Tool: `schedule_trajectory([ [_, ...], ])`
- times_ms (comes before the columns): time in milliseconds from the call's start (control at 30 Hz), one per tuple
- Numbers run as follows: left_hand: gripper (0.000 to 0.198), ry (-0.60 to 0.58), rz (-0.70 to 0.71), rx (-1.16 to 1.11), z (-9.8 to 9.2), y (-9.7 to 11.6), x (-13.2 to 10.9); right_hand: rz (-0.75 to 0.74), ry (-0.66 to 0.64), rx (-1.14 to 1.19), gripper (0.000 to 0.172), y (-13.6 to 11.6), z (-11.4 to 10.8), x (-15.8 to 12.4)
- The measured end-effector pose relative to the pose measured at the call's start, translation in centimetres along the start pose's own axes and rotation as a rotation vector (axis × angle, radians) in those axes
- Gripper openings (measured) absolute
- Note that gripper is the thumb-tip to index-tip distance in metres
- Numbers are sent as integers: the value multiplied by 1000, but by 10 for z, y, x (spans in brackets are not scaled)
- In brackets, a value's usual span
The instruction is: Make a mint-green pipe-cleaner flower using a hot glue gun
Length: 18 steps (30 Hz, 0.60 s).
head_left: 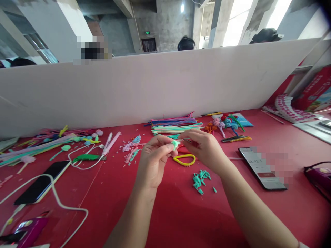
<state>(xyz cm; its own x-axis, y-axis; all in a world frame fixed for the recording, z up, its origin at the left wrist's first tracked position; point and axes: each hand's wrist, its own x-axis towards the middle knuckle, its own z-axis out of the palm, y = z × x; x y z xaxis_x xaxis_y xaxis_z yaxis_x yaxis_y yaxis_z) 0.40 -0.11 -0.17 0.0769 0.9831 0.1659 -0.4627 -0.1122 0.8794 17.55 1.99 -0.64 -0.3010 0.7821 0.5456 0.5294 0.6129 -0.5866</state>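
My left hand pinches a small light green fuzzy pipe cleaner piece between thumb and fingers. Close beside it, the fingertips of my right hand are closed at a thin pale strand, too small to make out. Just beneath both hands lies a yellow loop, like a scissors handle, with a red curve partly hidden behind my fingers. Short green clippings are heaped on the red table below my right hand. Behind the hands lie bundled pipe cleaners in pink, blue and pale green.
Pink and teal scraps lie left of my hands, near a pink pen-like tool on a white cable. Pompom shapes sit back right. A phone lies right, another phone left. A white partition stands behind.
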Motion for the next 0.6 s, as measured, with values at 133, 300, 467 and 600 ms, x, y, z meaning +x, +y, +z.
schedule_trajectory([
  [133,8,5,7,81,3,1,-2,54,-91,215,32,-19,-6,-6],
  [300,6,-5,-31,144,3,4,-3,-21,-39,172,12,-23,-3,-7],
  [467,5,-51,-155,223,-10,9,1,-140,-121,-35,12,-16,-6,-8],
  [600,5,-44,-148,180,-15,9,6,-91,-106,-37,9,-15,-6,-8],
])
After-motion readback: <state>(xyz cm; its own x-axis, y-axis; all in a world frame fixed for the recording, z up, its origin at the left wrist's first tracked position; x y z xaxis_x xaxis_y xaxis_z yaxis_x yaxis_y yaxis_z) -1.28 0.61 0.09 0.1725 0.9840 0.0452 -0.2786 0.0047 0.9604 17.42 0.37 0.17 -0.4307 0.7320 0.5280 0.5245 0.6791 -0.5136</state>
